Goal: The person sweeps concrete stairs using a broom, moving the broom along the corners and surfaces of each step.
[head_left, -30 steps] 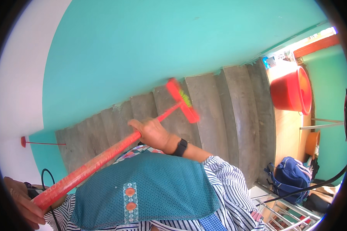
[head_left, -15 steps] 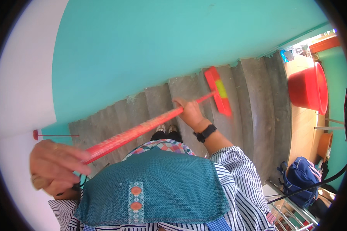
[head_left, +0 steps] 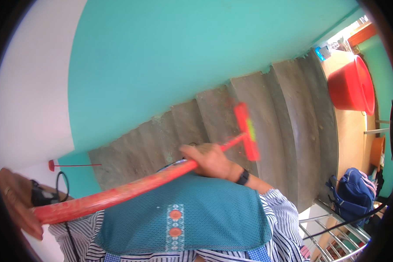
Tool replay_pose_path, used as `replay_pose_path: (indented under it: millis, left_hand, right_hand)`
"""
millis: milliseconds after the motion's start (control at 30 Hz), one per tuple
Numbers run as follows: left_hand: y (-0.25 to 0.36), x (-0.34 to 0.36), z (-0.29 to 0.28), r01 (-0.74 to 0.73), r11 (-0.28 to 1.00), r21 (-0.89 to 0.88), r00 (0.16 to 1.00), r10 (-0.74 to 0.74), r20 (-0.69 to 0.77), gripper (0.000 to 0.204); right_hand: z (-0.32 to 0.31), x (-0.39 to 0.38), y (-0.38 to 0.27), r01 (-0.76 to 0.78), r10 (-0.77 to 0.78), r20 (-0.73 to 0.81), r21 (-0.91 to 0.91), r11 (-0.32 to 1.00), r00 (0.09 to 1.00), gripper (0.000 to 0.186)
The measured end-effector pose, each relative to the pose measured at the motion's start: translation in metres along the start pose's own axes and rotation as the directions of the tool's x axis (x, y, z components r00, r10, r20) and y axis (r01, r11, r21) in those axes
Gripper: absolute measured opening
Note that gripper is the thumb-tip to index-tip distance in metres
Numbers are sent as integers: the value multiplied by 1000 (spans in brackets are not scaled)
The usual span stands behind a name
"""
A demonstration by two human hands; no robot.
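Note:
A red long-handled broom (head_left: 118, 194) slants across my front, its handle scuffed along the length. Its narrow red head (head_left: 248, 131) carries a yellow-green patch, is blurred by motion, and is over a grey step (head_left: 266, 105). My right hand (head_left: 212, 160), with a dark band at the wrist, is closed around the lower handle. At the far left my left hand (head_left: 17, 205) holds the handle's upper end, partly lost in the dark rim of the view. A black cord loops by that wrist.
Concrete stairs run beside a turquoise wall (head_left: 161, 65). A red tub (head_left: 349, 85) stands on the tan floor at right, with a blue backpack (head_left: 353, 192) nearer, beside a metal rack (head_left: 336, 236). A thin red-handled tool (head_left: 74, 165) is at left.
The broom has been drawn toward me and to the left, both hands moving with it. Its head has shifted down the view, away from the wall.

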State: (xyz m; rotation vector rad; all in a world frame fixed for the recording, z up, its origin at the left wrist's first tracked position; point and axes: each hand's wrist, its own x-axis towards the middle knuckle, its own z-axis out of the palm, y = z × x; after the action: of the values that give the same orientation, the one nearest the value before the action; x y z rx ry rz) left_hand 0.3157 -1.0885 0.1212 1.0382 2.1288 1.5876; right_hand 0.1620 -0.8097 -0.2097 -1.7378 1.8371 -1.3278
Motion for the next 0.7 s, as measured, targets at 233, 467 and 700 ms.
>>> replay_pose_path:
  millis: [233,467,700]
  left_hand:
    - [-161,37,52,-35,927,-372,973,-53,-225,18]
    - [-97,-12,65,-6,998,-63,801,-34,-597,11]
    - [-20,-43,120,120,986,111,589,19,-808,25]
  right_hand:
    - [4,-127,75,-457,434,-148,-209,864,889,20]
    - [25,-27,77,-276,279,6,-123,953,960,19]
    - [42,52,47,-38,-37,414,171,985,909,21]
